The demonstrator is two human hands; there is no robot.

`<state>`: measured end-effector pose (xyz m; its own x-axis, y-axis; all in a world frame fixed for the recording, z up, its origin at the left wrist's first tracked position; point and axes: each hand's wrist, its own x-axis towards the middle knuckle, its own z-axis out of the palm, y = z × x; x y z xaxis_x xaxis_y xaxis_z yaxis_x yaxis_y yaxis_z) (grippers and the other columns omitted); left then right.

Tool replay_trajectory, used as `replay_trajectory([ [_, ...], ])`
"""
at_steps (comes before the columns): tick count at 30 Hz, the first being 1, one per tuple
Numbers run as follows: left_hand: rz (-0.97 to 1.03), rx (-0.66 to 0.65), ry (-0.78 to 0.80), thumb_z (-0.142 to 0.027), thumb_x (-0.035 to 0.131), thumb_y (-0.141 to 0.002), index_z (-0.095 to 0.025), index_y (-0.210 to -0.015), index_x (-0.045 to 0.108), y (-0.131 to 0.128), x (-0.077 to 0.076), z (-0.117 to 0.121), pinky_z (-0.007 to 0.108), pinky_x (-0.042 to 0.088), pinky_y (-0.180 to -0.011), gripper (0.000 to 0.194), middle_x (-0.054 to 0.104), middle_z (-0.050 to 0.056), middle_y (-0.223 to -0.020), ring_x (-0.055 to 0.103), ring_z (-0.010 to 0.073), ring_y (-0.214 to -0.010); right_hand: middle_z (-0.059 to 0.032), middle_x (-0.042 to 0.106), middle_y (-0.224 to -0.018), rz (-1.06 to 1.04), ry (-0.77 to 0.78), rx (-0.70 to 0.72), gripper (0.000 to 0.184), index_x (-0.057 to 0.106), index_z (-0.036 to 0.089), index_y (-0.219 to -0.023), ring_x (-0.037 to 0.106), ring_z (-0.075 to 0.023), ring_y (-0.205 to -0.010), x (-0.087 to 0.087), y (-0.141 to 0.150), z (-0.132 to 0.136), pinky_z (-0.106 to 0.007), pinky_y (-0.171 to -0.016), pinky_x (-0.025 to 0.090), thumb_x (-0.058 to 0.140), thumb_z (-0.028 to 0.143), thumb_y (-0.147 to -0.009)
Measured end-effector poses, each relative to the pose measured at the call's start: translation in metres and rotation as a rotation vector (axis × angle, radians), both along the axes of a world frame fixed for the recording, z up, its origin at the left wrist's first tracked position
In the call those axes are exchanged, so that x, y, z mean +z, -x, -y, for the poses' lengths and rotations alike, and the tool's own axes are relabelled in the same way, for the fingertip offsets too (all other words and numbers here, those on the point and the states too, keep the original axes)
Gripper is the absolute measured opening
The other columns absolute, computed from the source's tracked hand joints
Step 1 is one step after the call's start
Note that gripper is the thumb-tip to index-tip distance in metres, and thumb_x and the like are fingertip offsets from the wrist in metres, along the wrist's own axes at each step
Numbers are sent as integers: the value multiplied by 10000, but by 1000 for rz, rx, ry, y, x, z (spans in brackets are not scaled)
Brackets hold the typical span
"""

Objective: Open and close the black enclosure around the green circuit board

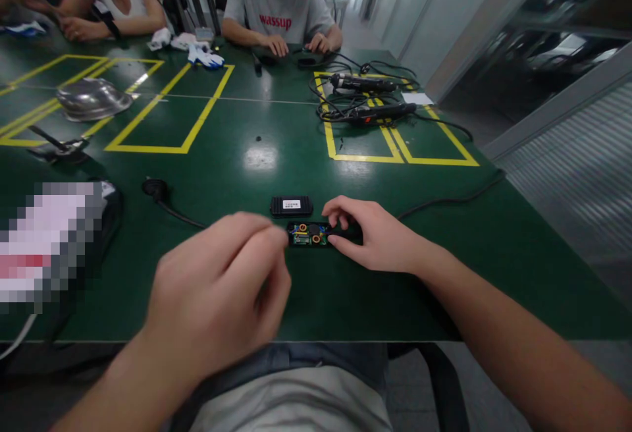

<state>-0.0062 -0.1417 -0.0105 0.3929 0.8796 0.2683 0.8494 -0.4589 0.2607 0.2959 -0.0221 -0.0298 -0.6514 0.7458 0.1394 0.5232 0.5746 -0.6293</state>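
An open black plastic case (322,245) with a green circuit board (302,238) and copper coils inside lies flat on the table in front of me. At its right end, my right hand (380,238) has the thumb and curled fingers on either side, gripping it. My left hand (222,280) is raised near the left end, closer to the camera, with fingers closed in a pinch. What it may hold is hidden behind the fingers. Just beyond the case lies its ribbed black cover (291,206) with a white label.
A cable with a black plug (155,188) lies to the left, and another cable (454,201) runs right. Corded electric screwdrivers (365,83) rest at the far right. A metal bowl (91,98) sits far left. Two people sit across the green table (257,274).
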Motion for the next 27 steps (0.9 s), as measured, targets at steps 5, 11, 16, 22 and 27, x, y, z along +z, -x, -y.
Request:
replay_trajectory([
  [5,9,142,-83,-286,567,-1048,-194,-1132,739,-48,37,-93,406,615,-874,211,754,116,-1137,737,275,-958,-31,715,-964,-10,1,6,240,592,234,-1116,623,-189,-802,-2,0,-3,-332,-766,514,684,180,-901],
  [11,170,85,11,-281,601,-1005,-175,-1140,735,-52,37,-147,415,592,-967,218,772,92,-1110,729,232,-926,-30,715,-964,-5,3,17,241,587,235,-1068,633,-191,-810,-1,-1,-4,-332,-763,506,676,152,-860],
  [16,46,-265,140,-370,598,-985,-189,-1087,743,-42,18,-163,463,571,-1028,254,731,113,-1138,711,287,-1066,-9,696,-907,7,23,3,242,592,239,-996,605,-177,-772,-2,3,-4,-311,-729,490,676,100,-816],
  [22,108,-314,219,-395,601,-975,-199,-1051,728,-16,3,-149,465,558,-1041,246,693,106,-1157,682,286,-1098,-12,697,-880,21,-33,-26,169,622,231,-946,609,-179,-759,-4,7,-3,-314,-728,474,663,100,-847],
  [27,72,-321,234,-401,673,-919,-215,-905,698,-11,8,-140,434,561,-966,188,667,93,-1131,658,275,-1052,-27,726,-919,11,-52,-43,138,646,227,-970,629,-185,-782,-3,5,-2,-322,-745,495,659,120,-883],
])
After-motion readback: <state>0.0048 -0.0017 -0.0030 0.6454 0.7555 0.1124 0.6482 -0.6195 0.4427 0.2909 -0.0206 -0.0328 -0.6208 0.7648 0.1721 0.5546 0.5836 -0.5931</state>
